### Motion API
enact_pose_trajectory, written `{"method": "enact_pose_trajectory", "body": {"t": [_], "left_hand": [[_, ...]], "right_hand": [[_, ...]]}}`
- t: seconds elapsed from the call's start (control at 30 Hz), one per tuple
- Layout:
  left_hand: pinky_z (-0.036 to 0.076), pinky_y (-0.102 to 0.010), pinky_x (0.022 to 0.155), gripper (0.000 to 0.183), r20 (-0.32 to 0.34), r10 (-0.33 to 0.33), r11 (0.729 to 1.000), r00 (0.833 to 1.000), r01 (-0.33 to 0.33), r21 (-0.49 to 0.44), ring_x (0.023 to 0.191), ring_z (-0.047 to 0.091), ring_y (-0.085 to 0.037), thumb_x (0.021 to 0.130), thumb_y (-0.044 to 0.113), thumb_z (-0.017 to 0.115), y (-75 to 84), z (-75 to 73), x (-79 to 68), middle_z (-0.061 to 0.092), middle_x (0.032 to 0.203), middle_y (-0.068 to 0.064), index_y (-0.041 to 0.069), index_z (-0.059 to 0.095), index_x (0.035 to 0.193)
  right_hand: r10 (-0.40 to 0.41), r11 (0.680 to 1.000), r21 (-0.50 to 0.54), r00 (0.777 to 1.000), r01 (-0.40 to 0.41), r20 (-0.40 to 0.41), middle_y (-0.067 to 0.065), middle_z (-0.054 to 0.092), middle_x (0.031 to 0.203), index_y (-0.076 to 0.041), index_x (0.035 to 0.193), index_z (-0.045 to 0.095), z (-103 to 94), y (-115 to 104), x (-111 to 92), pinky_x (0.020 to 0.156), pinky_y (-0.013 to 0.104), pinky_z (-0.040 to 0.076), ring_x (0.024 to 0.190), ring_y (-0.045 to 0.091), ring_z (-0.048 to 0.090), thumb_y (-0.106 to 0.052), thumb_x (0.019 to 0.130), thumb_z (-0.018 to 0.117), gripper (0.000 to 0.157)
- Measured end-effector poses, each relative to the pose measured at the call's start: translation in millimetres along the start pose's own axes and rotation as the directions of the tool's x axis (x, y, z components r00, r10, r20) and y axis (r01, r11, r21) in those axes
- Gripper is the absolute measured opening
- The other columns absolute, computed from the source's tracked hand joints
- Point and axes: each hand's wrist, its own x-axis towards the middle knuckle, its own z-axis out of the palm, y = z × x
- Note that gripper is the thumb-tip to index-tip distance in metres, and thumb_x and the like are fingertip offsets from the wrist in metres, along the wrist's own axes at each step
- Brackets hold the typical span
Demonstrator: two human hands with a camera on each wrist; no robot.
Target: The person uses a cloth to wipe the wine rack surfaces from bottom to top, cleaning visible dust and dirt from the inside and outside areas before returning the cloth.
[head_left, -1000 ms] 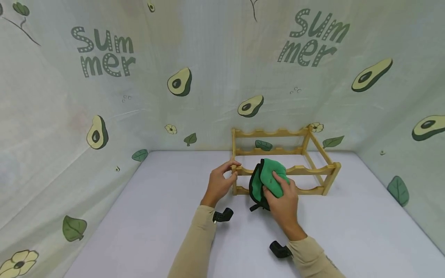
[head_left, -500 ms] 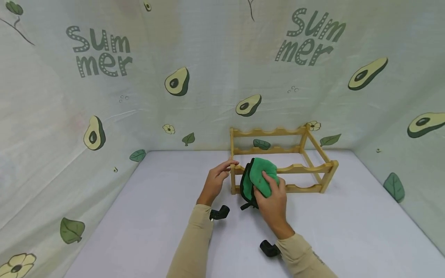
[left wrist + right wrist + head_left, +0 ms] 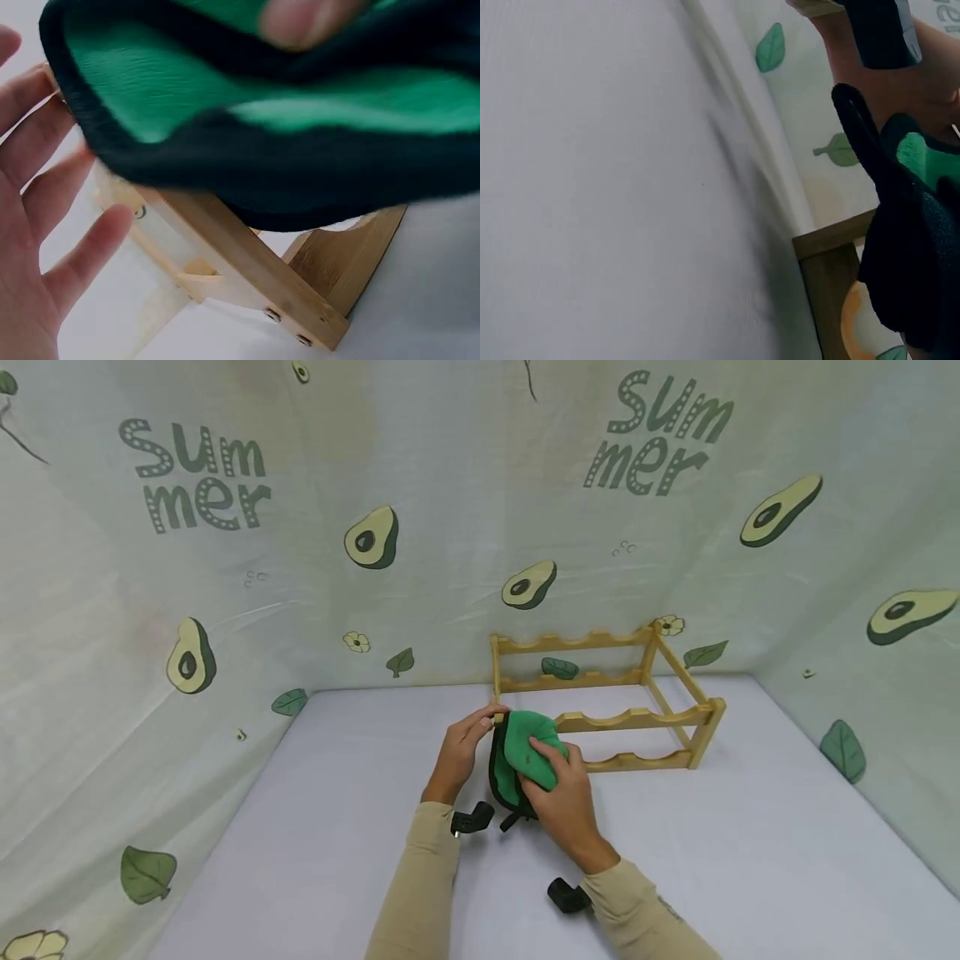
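A wooden bottle rack (image 3: pixel 637 718) with scalloped rails stands at the back of the white table. My left hand (image 3: pixel 453 756) holds its front left post at the top; in the left wrist view the fingers (image 3: pixel 45 139) reach to the wood, the little finger spread away. My right hand (image 3: pixel 562 802) grips a folded green cloth (image 3: pixel 528 747) with black edging and a black loop, thumb and fingers pressed into it. The cloth lies against the left end of the front rails and hides part of them and the post. In the right wrist view its dark edge (image 3: pixel 907 255) overlaps the rack.
A white cloth covers the table (image 3: pixel 337 860). Behind it and at both sides hangs a curtain (image 3: pixel 450 468) printed with avocados and leaves, close behind the rack. Black wrist cameras (image 3: pixel 472 818) sit on both wrists, below the beige sleeves.
My right hand has moved left with the cloth, from the middle of the front rails to the left post. The left hand stays at the post. The head view has shifted slightly.
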Motion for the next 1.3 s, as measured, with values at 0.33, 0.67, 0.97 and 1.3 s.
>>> {"method": "enact_pose_trajectory", "body": {"t": [0.33,0.67,0.97,1.3], "left_hand": [[0.044,-0.045,0.103,0.044,0.025,-0.048,0.999,0.999,0.048,0.004,0.136,0.046,-0.011,0.111,0.036,0.034,3.7,-1.5,0.2,0.064,0.132,0.002,0.014,0.065,0.132],[0.045,-0.043,0.102,0.044,0.074,-0.051,0.999,0.996,0.050,0.008,0.133,0.048,-0.013,0.111,0.037,0.033,-1.9,-7.2,3.7,0.061,0.137,0.000,0.014,0.062,0.136],[0.044,-0.042,0.105,0.045,0.117,-0.060,0.998,0.991,0.057,0.028,0.138,0.043,-0.013,0.112,0.033,0.029,4.3,-8.2,6.1,0.056,0.142,0.001,0.014,0.060,0.137],[0.043,-0.052,0.105,0.049,0.143,-0.011,1.000,0.990,0.013,-0.008,0.138,0.043,-0.022,0.113,0.020,0.016,4.3,-6.2,1.9,0.052,0.146,-0.014,0.007,0.052,0.144]], "right_hand": [[0.011,0.999,-0.042,0.944,0.003,0.330,0.009,0.058,0.115,-0.021,0.123,0.072,-30.5,14,-1,0.078,0.041,0.051,0.095,0.021,0.058,-0.008,0.074,0.083,0.051],[0.089,0.980,-0.192,0.760,0.048,0.644,0.003,0.062,0.109,-0.024,0.115,0.074,-29.0,15,17,0.075,0.037,0.048,0.091,0.015,0.053,-0.017,0.075,0.079,0.041],[0.124,0.954,-0.283,0.728,0.099,0.674,0.003,0.062,0.098,-0.017,0.112,0.075,-13.0,6,27,0.071,0.036,0.046,0.086,0.016,0.052,-0.016,0.073,0.075,0.039],[0.142,0.958,-0.284,0.789,0.043,0.598,0.006,0.057,0.092,-0.016,0.116,0.074,0.9,8,25,0.064,0.036,0.045,0.076,0.017,0.050,-0.016,0.075,0.078,0.041]]}}
